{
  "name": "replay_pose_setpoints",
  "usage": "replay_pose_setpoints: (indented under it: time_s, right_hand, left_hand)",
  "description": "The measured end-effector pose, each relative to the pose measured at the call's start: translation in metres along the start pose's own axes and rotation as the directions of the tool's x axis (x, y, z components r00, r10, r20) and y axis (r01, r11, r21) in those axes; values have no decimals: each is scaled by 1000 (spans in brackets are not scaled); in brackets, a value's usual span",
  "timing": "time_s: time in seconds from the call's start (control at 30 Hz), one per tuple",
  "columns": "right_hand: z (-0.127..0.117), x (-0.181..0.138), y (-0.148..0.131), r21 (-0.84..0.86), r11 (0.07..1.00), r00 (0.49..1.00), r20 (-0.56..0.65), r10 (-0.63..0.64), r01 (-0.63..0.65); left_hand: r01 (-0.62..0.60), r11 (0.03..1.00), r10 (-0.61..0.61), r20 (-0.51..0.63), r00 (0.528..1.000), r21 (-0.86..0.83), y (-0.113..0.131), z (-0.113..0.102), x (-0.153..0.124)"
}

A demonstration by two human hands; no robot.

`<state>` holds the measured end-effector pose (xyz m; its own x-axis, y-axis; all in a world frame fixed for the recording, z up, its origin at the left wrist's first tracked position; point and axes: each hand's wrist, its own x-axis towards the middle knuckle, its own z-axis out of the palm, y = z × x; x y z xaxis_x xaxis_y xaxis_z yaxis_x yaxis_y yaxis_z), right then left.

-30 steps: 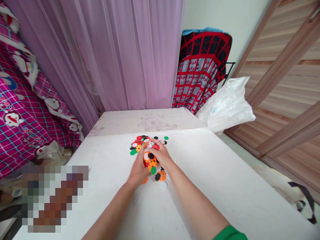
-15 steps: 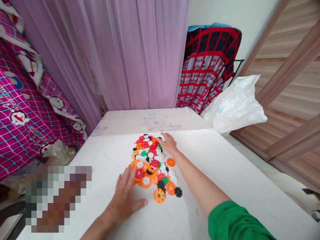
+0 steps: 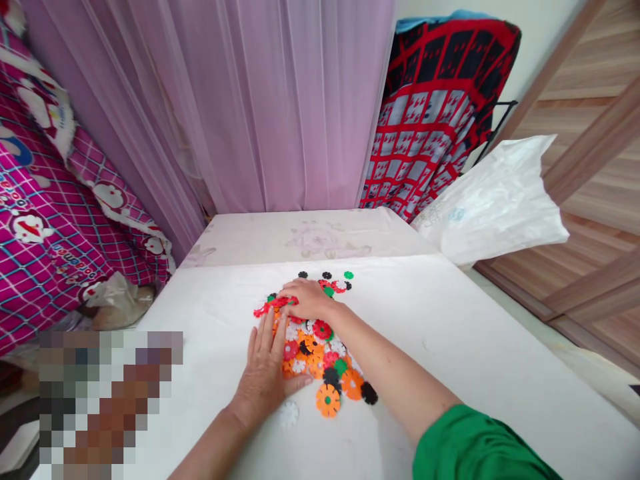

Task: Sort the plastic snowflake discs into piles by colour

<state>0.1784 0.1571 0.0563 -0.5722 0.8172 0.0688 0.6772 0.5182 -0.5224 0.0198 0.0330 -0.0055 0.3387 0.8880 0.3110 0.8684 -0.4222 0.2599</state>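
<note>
A heap of flower-shaped plastic discs [image 3: 313, 345] in orange, red, white, green and black lies on the white-covered table. Across the heap's far part stretches my right hand [image 3: 307, 298], fingers pointing left over red discs, holding nothing that I can see. At the heap's left edge my left hand [image 3: 267, 367] rests with fingers extended and thumb out to the right. A white disc [image 3: 289, 414] lies apart, just below the left thumb. An orange disc [image 3: 328, 400] and a black disc [image 3: 369, 393] sit at the near edge. Part of the heap is hidden under my hands.
The white table cover [image 3: 425, 347] surrounds the heap. A white plastic bag [image 3: 500, 200] is at the table's right edge. Lilac curtains [image 3: 280, 107] hang behind, and a red-and-black patterned cloth [image 3: 425, 120] drapes at the back right. Pink checked fabric [image 3: 75, 220] hangs at left.
My right hand has swept left across the back of the heap, bunching red discs and leaving several at the far side. My left hand has shifted slightly right; a white disc now shows below its thumb.
</note>
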Motion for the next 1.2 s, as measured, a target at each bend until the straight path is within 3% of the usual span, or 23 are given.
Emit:
replay_pose_setpoints:
  time_s: [0.1, 0.17, 0.3, 0.4, 0.5, 0.6, 0.8, 0.97, 1.07, 1.2]
  right_hand:
    - [-13, -42, -2, 85, 990, 993, -16, -114, 115]
    - [-21, -79, -1, 86, 989, 991, -62, -115, 120]
    - [-17, -153, 8, 11, 986, 986, -41, 164, -164]
    - [-2, -178, 18, -50, 950, 951, -17, 307, -308]
    - [4, -163, 25, -6, 937, 934, -78, 348, -350]
    - [-2, -130, 28, 61, 962, 960, -72, 270, -266]
    - [-7, -86, 24, 215, 963, 981, -61, 183, -166]
    - [-2, -76, 14, 441, 891, 969, -155, 192, -106]
    - [-7, -78, 2, 416, 903, 974, -140, 179, -106]
    - [-19, -99, -12, 274, 962, 1000, -29, 3, 5]
  left_hand:
    - [-4, 1000, 4, 31, 1000, -29, -2, -11, -15]
    - [12, 1000, -10, 67, 998, -28, -6, -15, -29]
    - [34, 999, -33, 147, 989, -7, -21, -18, -46]
    - [66, 998, -60, 224, 973, -21, -25, -28, -30]
    - [116, 992, -92, 328, 940, -54, -17, -45, 6]
    - [93, 992, -52, 389, 920, -88, -4, -56, 40]
    - [199, 967, -123, 395, 910, -157, 14, -46, 70]
    - [256, 916, -133, 371, 919, -307, 24, -48, 73]
    - [242, 903, -125, 321, 939, -356, 24, -57, 62]
    - [123, 940, -41, 253, 967, -318, 7, -63, 23]
